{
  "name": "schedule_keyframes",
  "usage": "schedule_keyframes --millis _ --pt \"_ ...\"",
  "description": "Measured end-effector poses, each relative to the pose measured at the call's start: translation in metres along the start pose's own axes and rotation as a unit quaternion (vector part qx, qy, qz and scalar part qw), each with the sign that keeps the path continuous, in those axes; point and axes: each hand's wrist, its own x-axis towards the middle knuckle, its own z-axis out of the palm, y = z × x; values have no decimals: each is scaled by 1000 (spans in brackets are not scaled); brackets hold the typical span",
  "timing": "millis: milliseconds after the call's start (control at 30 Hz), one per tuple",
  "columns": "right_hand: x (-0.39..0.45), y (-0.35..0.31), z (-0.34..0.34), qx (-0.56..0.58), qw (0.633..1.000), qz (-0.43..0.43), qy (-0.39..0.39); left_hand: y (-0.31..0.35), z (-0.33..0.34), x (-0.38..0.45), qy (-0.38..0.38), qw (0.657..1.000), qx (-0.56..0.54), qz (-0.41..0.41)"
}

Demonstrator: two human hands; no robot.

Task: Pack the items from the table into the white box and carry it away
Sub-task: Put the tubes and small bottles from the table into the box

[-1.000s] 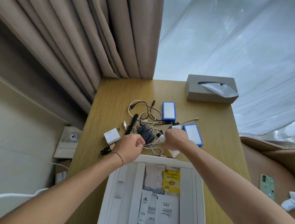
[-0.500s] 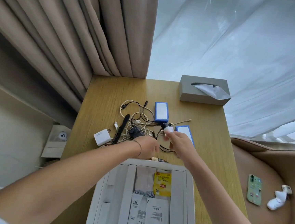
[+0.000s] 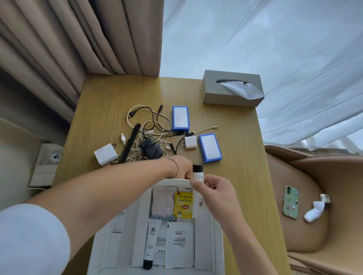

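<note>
The open white box [image 3: 221, 246] stands at the table's near edge and holds a black-capped tube [image 3: 150, 244], sachets and a yellow tea bag [image 3: 183, 205]. Over its far rim my right hand [image 3: 213, 192] pinches a white tube with a black cap [image 3: 197, 175]. My left hand [image 3: 181, 167] sits just left of that tube with fingers curled down at the rim; what they hold is hidden. Two blue-edged packs [image 3: 180, 118] [image 3: 210, 148], a small white plug [image 3: 190, 143], a white charger [image 3: 105, 154], a black comb [image 3: 129, 146], a black adapter [image 3: 151, 149] and tangled cables [image 3: 147, 121] lie on the table.
A grey tissue box [image 3: 228, 97] stands at the table's far right corner. Curtains hang behind and to the left. To the right, a tan chair [image 3: 337, 173] carries a green phone [image 3: 290, 202] and a white object [image 3: 315, 209].
My right hand no longer pinches the small white plug, which lies on the table; it holds the capped tube at the box's far rim. My left hand has moved right to the rim.
</note>
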Motion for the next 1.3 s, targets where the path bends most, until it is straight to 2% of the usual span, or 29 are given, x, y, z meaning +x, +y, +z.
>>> schedule_keyframes --millis 100,167,300,533,700,767,900,1100,1200,1300 --pt "-8 14 7 -54 998 -2 17 2 -4 0 -11 999 39 31" --pt "-12 20 14 -91 996 -5 22 0 -3 0 15 999 25 29" --pt "-16 31 27 -154 988 -2 2 -9 -3 -8 112 989 -91 6" --pt "2 46 48 -245 969 16 -11 -11 -25 -49 256 927 -274 -7" --pt "19 56 62 -293 955 50 -23 -10 -22 -92 326 873 -362 -6" --pt "23 59 66 -310 949 55 -23 -10 -16 -110 342 856 -389 -10" --pt "26 62 73 -332 941 57 -14 -7 7 -146 324 835 -444 -11" --pt "20 63 82 -368 929 21 -1 -5 56 -181 301 834 -462 -27" --pt "14 60 83 -394 919 10 2 -8 81 -189 277 858 -430 -55" --pt "7 57 81 -415 909 -24 11 -13 99 -196 246 898 -356 -83"
